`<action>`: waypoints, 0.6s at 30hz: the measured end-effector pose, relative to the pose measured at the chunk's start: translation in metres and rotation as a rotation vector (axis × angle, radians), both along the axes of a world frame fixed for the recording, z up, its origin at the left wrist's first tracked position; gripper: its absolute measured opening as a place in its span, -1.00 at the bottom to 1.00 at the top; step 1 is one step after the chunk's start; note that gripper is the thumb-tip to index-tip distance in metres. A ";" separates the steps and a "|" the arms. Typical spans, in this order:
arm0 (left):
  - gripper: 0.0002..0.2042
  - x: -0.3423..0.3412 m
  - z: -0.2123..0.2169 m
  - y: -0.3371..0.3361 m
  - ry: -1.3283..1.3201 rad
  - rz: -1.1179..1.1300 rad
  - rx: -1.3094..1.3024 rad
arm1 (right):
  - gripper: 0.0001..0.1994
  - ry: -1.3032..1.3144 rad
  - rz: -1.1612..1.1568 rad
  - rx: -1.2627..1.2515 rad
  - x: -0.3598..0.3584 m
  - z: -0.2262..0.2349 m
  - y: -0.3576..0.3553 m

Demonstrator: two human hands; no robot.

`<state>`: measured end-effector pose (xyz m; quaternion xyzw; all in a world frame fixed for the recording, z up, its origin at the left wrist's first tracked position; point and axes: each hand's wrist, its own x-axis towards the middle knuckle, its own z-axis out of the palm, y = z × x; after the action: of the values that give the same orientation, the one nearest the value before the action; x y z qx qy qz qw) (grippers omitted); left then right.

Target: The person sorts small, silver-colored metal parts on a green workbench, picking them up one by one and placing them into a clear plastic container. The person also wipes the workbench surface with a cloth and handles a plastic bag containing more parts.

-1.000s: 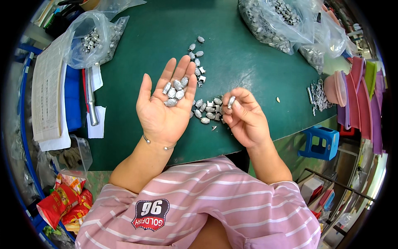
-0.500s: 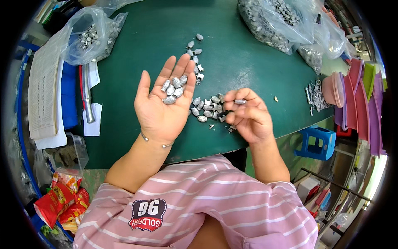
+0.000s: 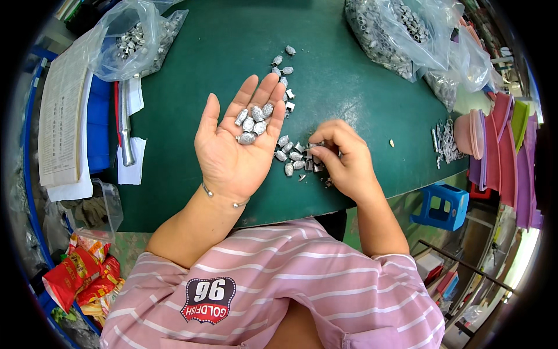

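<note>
My left hand (image 3: 235, 151) is palm up above the table with its fingers stretched out. Several oval silver metal beads (image 3: 248, 124) with patterned surfaces rest on its palm and finger bases. To its right, my right hand (image 3: 344, 160) pinches thumb and fingers together at a loose pile of similar beads (image 3: 286, 148). A small silver metal piece (image 3: 317, 144) shows between those fingertips; its exact kind is partly hidden. Small square-edged metal bits (image 3: 308, 164) lie among the pile. A line of more beads (image 3: 283, 71) runs away behind my left fingers.
On the green table (image 3: 226, 35), plastic bags of metal parts stand at far left (image 3: 133, 43) and far right (image 3: 383, 38). A metal-handled tool (image 3: 125, 128) and printed sheets (image 3: 61, 116) lie left. Silver pieces (image 3: 446, 142) lie near pink bins (image 3: 469, 134); a blue stool (image 3: 443, 205) stands below.
My right hand has moved slightly left and down onto the pile from above it, with its fingertips now drawn together. My left hand keeps its beads. The whole view has shifted slightly.
</note>
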<state>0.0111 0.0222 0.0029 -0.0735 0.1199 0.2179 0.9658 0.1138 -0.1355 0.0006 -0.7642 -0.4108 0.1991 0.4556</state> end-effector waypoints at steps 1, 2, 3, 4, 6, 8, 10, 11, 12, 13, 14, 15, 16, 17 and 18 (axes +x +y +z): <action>-0.54 -0.001 -0.001 0.000 -0.016 -0.003 -0.003 | -0.86 0.115 -0.025 0.039 -0.001 0.000 -0.002; -0.54 -0.001 -0.001 0.000 -0.034 -0.008 -0.008 | -0.88 0.202 -0.029 0.119 -0.002 0.000 -0.003; -0.54 -0.001 -0.001 0.000 -0.030 -0.008 -0.004 | -0.89 0.290 -0.034 0.199 -0.002 -0.002 -0.005; -0.54 -0.001 -0.002 0.000 -0.026 -0.007 -0.001 | -0.90 0.377 -0.039 0.280 -0.002 -0.003 -0.006; -0.54 -0.001 -0.002 0.000 -0.022 -0.005 0.005 | -0.90 0.461 0.018 0.329 0.000 -0.006 -0.009; -0.54 -0.001 -0.001 0.000 -0.019 -0.004 0.005 | -0.89 0.666 0.072 0.437 0.001 -0.010 -0.011; -0.54 -0.001 -0.002 0.000 -0.026 -0.005 0.007 | -0.86 0.993 0.123 0.605 0.001 -0.015 -0.011; -0.54 0.000 -0.002 0.000 -0.032 -0.005 0.008 | -0.85 1.096 0.104 0.649 0.000 -0.016 -0.010; -0.54 0.000 -0.003 0.000 -0.029 -0.007 0.004 | -0.84 1.199 0.085 0.694 -0.001 -0.016 -0.010; -0.55 0.000 -0.003 0.000 -0.026 -0.009 0.000 | -0.83 1.302 0.065 0.738 -0.003 -0.017 -0.009; -0.55 -0.001 -0.003 -0.001 -0.024 -0.009 -0.006 | -0.83 1.382 0.039 0.770 -0.004 -0.019 -0.009; -0.55 0.000 -0.003 0.000 -0.018 -0.007 0.002 | -0.83 1.438 0.041 0.761 -0.003 -0.020 -0.010; -0.55 0.000 -0.003 0.001 -0.011 -0.005 0.009 | -0.82 1.494 0.042 0.751 -0.002 -0.021 -0.011; -0.55 -0.001 -0.002 0.000 -0.002 -0.002 0.015 | -0.82 1.553 0.042 0.740 -0.001 -0.023 -0.012; -0.54 0.000 -0.002 0.000 0.008 -0.003 0.013 | -0.78 1.593 0.085 0.768 0.000 -0.028 -0.014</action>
<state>0.0108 0.0220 0.0013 -0.0661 0.1225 0.2175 0.9661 0.1141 -0.1494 -0.0272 -0.1768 -0.0381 0.5372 0.8238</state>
